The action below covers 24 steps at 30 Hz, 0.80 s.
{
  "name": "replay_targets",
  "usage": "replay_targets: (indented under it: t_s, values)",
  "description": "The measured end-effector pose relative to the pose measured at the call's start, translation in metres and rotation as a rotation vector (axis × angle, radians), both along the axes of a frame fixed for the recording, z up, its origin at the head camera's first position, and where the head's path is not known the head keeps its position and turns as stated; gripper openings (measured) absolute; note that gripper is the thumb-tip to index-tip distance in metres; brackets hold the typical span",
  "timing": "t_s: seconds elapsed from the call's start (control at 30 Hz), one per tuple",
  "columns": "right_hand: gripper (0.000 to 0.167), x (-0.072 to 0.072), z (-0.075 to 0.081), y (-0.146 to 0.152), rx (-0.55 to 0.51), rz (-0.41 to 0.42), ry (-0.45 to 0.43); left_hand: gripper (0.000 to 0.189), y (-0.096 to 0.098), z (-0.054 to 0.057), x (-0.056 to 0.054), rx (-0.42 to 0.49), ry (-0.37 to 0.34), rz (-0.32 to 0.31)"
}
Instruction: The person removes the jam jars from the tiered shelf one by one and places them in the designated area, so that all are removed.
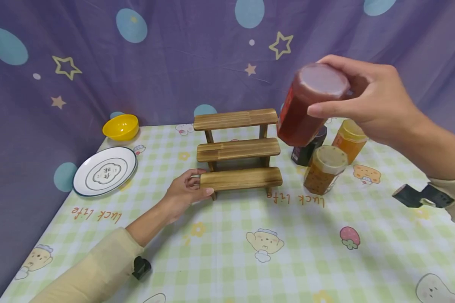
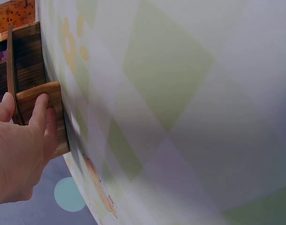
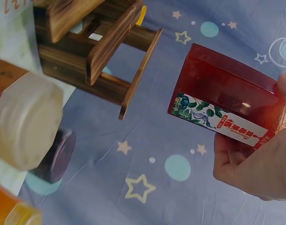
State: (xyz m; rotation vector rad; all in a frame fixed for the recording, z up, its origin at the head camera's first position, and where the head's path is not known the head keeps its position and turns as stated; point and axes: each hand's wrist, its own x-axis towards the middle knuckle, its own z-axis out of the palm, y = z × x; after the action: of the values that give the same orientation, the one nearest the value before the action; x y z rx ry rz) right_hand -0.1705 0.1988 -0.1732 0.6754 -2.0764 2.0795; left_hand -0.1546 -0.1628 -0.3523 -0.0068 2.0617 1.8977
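A three-step wooden rack stands on the table. My left hand grips the left end of its lowest step, thumb at the front edge and fingers along the side; in the left wrist view the fingers press the rack's side panel. My right hand holds a many-sided jar of dark red contents in the air, right of the rack's top step. The jar is tilted, its lid end up in the grasp. A white label with leaves and red print shows in the right wrist view.
Right of the rack stand a brown speckled jar, a dark jar and an orange jar. At the left are a yellow bowl and a white plate with a dark rim. A purple curtain hangs behind the checked tablecloth.
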Motion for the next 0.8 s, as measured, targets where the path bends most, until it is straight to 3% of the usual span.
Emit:
replay_targets:
  t_s: [0.4, 0.53, 0.67, 0.8]
  values:
    - [0.062, 0.002, -0.009, 0.042, 0.010, -0.112, -0.027, 0.062, 0.001, -0.001, 0.001, -0.007, -0.017, 0.008]
    - [0.060, 0.001, -0.012, 0.054, -0.090, -0.111, 0.001, 0.062, 0.001, -0.001, 0.000, -0.007, -0.023, 0.009]
    - [0.056, -0.006, -0.017, 0.066, -0.222, -0.015, 0.078, 0.063, 0.000, 0.000, 0.000, -0.006, -0.024, 0.011]
    - [0.053, -0.011, -0.024, 0.080, -0.258, 0.040, 0.127, 0.063, -0.001, 0.000, 0.000, -0.008, -0.014, 0.004]
